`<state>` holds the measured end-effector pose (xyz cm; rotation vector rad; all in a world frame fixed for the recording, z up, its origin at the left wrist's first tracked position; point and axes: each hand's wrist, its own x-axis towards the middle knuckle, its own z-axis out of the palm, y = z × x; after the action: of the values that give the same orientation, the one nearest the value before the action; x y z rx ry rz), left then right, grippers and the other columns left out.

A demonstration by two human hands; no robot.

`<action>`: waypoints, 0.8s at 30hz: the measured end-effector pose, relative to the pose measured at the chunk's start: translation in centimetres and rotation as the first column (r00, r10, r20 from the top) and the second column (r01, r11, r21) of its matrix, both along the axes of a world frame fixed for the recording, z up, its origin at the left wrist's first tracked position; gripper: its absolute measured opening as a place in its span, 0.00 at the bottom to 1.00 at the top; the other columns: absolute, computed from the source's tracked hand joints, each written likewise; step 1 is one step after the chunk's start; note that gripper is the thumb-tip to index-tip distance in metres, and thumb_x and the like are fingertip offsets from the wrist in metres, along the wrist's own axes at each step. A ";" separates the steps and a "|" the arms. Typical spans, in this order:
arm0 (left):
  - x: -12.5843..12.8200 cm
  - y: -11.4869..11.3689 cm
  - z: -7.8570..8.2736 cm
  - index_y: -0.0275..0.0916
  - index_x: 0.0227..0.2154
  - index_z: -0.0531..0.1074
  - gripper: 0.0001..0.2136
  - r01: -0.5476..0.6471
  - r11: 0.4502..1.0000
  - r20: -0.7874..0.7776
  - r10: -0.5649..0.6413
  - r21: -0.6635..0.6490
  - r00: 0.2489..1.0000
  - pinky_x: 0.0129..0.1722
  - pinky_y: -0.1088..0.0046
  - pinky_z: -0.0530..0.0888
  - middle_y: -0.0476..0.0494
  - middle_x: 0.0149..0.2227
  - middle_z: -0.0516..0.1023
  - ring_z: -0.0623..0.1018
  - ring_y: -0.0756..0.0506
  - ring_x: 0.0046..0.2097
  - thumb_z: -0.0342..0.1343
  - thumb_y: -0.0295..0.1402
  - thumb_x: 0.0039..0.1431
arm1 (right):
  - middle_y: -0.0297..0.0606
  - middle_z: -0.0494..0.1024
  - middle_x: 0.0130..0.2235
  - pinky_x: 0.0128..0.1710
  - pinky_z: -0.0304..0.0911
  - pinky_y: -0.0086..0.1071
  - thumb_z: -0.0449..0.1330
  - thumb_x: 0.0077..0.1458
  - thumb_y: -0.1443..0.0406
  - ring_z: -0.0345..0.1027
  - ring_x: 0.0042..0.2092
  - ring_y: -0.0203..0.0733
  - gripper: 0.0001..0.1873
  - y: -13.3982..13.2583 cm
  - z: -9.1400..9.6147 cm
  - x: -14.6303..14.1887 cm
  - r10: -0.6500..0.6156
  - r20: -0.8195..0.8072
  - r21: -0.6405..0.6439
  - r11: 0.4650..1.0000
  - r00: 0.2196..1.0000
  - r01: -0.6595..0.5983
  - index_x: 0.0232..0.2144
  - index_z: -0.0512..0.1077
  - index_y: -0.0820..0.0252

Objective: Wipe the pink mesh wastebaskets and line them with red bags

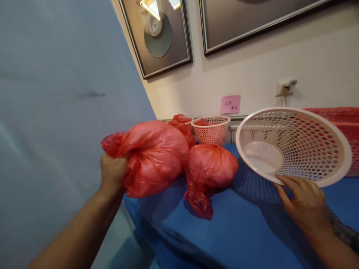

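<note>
My left hand [113, 173] is closed round the twisted neck of a full red plastic bag [157, 155], raised at the left above the table. What the bag contains is hidden by the film. My right hand [305, 201] grips the near rim of a white plastic basket [316, 157], tilted so that its inside and round base face me. The basket has perforated sides and nothing shows in it. Between my hands a second filled red bag [213, 166] lies on the blue cloth [232, 231], its gathered end toward me.
Behind stand a smaller white basket [211, 132] with red plastic in it and another red bag [183, 127]. A red-lined basket [347, 130] is at the far right. A pink note [230, 104], a socket [284, 89] and framed pictures [165, 33] are on the wall. A blue-grey panel [61, 112] rises at left.
</note>
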<state>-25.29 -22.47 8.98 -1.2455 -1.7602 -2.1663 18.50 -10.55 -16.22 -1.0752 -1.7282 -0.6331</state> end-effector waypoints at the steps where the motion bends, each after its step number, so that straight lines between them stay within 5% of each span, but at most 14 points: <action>1: -1.3 -0.1 -1.8 0.34 0.36 0.76 0.12 -0.089 0.994 -0.054 0.086 -0.069 0.995 0.35 0.67 0.77 0.49 0.32 0.78 0.77 0.46 0.34 0.66 0.33 0.48 | 0.45 0.79 0.44 0.47 0.64 0.42 0.57 0.64 0.59 0.72 0.45 0.49 0.14 0.0 -0.1 -0.1 -0.005 0.003 0.001 1.000 1.000 0.005 0.47 0.74 0.60; 4: -4.6 0.6 -9.0 0.37 0.40 0.76 0.13 -0.227 0.947 -0.258 0.166 -0.228 0.952 0.46 0.54 0.78 0.40 0.39 0.81 0.80 0.36 0.43 0.59 0.37 0.52 | 0.44 0.80 0.44 0.47 0.63 0.41 0.57 0.65 0.59 0.72 0.46 0.49 0.14 -0.2 -0.2 -0.5 -0.005 0.042 -0.008 1.000 0.999 0.005 0.48 0.75 0.60; 6: -5.9 1.4 -13.7 0.38 0.45 0.74 0.18 -0.192 0.873 -0.405 -0.007 -0.448 0.914 0.53 0.50 0.75 0.38 0.44 0.81 0.79 0.33 0.50 0.55 0.36 0.51 | 0.43 0.80 0.44 0.46 0.63 0.41 0.57 0.65 0.59 0.72 0.45 0.49 0.14 -0.4 -0.1 -0.9 0.003 0.068 -0.010 1.000 0.998 -0.002 0.47 0.75 0.59; 9: -5.9 1.9 -18.3 0.30 0.50 0.72 0.30 -0.211 0.809 -0.465 -0.085 -0.549 0.881 0.62 0.42 0.65 0.25 0.56 0.74 0.69 0.24 0.62 0.60 0.37 0.42 | 0.43 0.81 0.44 0.45 0.63 0.41 0.56 0.65 0.59 0.72 0.45 0.49 0.14 -0.8 0.1 -1.4 0.014 0.086 -0.029 1.000 0.996 -0.012 0.47 0.75 0.58; 11: -5.0 1.5 -19.3 0.27 0.57 0.68 0.36 -0.316 0.758 -0.570 -0.089 -0.571 0.816 0.65 0.39 0.57 0.20 0.65 0.63 0.59 0.21 0.68 0.61 0.43 0.45 | 0.43 0.81 0.43 0.44 0.63 0.41 0.56 0.65 0.59 0.72 0.45 0.50 0.14 -0.9 0.2 -1.4 0.019 0.082 -0.037 0.999 0.996 -0.016 0.48 0.75 0.58; 15: -3.1 -0.2 -19.9 0.35 0.65 0.60 0.40 -0.483 0.720 -0.744 -0.069 -0.498 0.664 0.66 0.39 0.52 0.27 0.71 0.52 0.51 0.26 0.72 0.58 0.51 0.53 | 0.42 0.80 0.43 0.46 0.63 0.41 0.55 0.65 0.58 0.72 0.45 0.50 0.16 -0.6 -0.1 -1.2 0.033 0.082 -0.051 0.998 0.996 -0.029 0.48 0.75 0.59; 21: -3.8 0.8 -20.5 0.31 0.58 0.67 0.35 -0.594 0.543 -0.786 -0.231 -0.593 0.574 0.65 0.39 0.52 0.22 0.70 0.54 0.54 0.26 0.71 0.58 0.49 0.52 | 0.41 0.81 0.44 0.45 0.62 0.42 0.55 0.65 0.57 0.72 0.44 0.49 0.15 -0.4 -0.5 -1.2 0.047 0.069 -0.069 0.997 0.996 -0.042 0.48 0.75 0.56; 24: -5.3 2.6 -19.7 0.29 0.61 0.64 0.32 -0.575 0.525 -0.768 -0.296 -0.628 0.568 0.66 0.44 0.54 0.21 0.69 0.57 0.58 0.29 0.70 0.56 0.42 0.56 | 0.41 0.81 0.44 0.45 0.62 0.41 0.55 0.65 0.58 0.72 0.44 0.49 0.14 -0.7 0.0 -1.5 0.050 0.068 -0.070 0.997 0.996 -0.045 0.47 0.75 0.56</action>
<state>-30.63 -19.83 -10.68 -1.6872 -2.2397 -0.1797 17.01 -11.28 -16.25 -1.0674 -1.8417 -0.5915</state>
